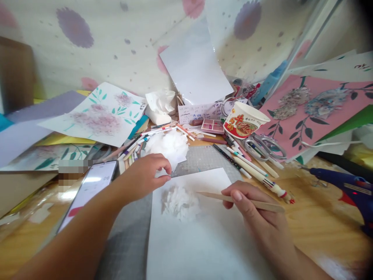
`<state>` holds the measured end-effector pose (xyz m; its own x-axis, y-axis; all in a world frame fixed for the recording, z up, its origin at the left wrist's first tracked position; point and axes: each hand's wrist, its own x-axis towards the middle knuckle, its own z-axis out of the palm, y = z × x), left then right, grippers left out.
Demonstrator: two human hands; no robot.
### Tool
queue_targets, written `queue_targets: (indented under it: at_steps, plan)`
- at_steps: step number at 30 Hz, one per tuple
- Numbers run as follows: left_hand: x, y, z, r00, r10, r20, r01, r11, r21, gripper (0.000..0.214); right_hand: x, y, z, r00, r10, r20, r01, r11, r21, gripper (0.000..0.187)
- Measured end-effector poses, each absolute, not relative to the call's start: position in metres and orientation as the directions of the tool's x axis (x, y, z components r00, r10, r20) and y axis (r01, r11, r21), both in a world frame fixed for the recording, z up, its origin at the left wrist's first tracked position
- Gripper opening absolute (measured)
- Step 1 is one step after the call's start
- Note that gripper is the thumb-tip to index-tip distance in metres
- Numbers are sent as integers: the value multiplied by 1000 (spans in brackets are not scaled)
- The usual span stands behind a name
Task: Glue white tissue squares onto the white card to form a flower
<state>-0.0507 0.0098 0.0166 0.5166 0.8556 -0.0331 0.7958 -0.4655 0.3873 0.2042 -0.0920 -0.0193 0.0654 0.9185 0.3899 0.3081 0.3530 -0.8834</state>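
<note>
A white sheet [201, 241] lies on a grey cutting mat [131, 241] in front of me, with a cluster of white paper petals [180, 202] stuck near its top. My right hand [253, 210] is closed round a thin wooden stick [212, 195] whose tip points at that cluster. My left hand [145, 175] reaches to a loose heap of white paper pieces [170, 146] just beyond the sheet, with thumb and fingers pinched on a small white piece at the heap's near edge.
A phone [90, 190] lies left of my forearm. Pens and pencils [247, 163] lie scattered behind the sheet beside a printed paper cup [243, 120] and scissors [265, 147]. A blue glue gun [346, 186] rests at the right. Flower pictures [101, 114] and coloured paper crowd the back.
</note>
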Motion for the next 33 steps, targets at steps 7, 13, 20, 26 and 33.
queue_targets:
  at_steps: [7,13,20,26,33]
  plan:
    - [-44,12,3,508,860,-50,828,-472,302,9,204,-92,-19,56,915,400,302,366,-880,27]
    - [-47,8,19,404,915,-13,811,-351,469,17,205,-94,-22,60,922,382,275,353,-894,26]
    - [-44,3,23,372,928,-31,772,-291,565,20,205,-94,-24,59,935,350,255,325,-911,26]
    - [-33,-11,27,434,897,-91,698,-270,664,18,205,-99,-24,86,954,288,164,271,-948,27]
    - [-11,-32,22,562,788,-252,589,-167,791,13,210,-106,-24,124,860,495,27,495,-868,22]
